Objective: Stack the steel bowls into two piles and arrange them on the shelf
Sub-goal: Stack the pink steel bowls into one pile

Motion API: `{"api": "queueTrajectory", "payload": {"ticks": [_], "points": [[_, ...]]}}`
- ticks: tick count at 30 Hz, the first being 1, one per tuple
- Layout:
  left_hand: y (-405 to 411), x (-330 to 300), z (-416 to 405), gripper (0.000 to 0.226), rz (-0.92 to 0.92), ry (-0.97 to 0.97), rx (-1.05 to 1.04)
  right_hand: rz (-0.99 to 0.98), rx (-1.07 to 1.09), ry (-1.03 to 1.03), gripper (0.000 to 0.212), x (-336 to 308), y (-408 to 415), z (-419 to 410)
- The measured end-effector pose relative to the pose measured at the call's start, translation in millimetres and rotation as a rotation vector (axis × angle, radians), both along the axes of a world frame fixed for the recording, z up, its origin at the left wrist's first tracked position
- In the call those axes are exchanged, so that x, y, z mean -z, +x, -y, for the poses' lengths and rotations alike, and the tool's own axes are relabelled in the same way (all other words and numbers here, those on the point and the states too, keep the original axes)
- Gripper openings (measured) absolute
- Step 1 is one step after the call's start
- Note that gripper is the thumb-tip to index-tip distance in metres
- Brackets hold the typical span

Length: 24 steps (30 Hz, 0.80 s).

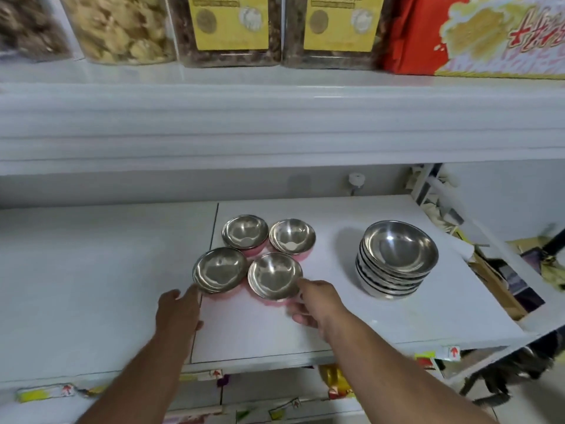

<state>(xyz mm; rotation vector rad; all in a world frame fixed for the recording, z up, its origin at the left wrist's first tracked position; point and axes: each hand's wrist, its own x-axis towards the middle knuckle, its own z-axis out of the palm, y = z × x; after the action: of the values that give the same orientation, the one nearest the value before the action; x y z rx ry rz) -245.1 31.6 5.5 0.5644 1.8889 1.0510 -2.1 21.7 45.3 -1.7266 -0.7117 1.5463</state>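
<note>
Several small steel bowls with pink outsides sit close together on the white shelf (367,313): back left bowl (244,231), back right bowl (292,235), front left bowl (220,269), front right bowl (274,276). To their right stands a pile of larger steel bowls (396,260). My left hand (179,312) reaches to the front left bowl, fingertips at its near rim. My right hand (315,302) touches the near right rim of the front right bowl, thumb and fingers apart. Neither bowl is lifted.
The upper shelf (275,117) overhangs close above, holding clear jars of dried food (122,26) and a red box (474,32). Clutter of boxes and bags (501,270) lies off the shelf's right end. Price tags (449,353) line the front edge.
</note>
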Motion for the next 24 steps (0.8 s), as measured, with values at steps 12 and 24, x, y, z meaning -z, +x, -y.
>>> {"api": "queueTrajectory", "payload": {"ticks": [12,24], "points": [[-9.1,2.7,-15.2,0.027,0.306,0.063,0.265,0.092,-0.001,-0.044,0.03,23.0,-18.1,-14.6],[15.7,0.1,-2.0,0.022,0.295,0.034,0.283,0.068,0.063,0.121,0.023,-2.9,16.8,2.7]]}}
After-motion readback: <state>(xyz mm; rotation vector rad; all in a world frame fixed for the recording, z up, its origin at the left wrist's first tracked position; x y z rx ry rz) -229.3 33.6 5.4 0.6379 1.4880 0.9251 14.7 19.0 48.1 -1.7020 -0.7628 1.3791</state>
